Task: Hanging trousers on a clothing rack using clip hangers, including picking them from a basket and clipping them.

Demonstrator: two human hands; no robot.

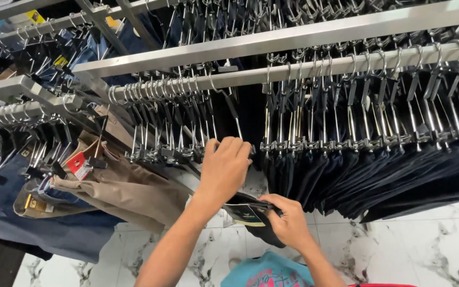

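My left hand [224, 167] reaches up to a metal clip hanger [235, 119] hanging from the steel rail [314, 66]; its fingers curl around the hanger's clip bar. My right hand [290, 220] grips the waistband of a pair of dark trousers [256, 212] with a card tag, held low in front of me. The trousers hang in the gap between two packed groups of hangers.
A dense row of dark trousers [389, 175] hangs to the right. Beige trousers [134, 191] and blue jeans [38, 223] hang on the left, below more rails [22, 85]. The floor is white marbled tile [442, 244]. My teal shirt [266, 271] shows at the bottom.
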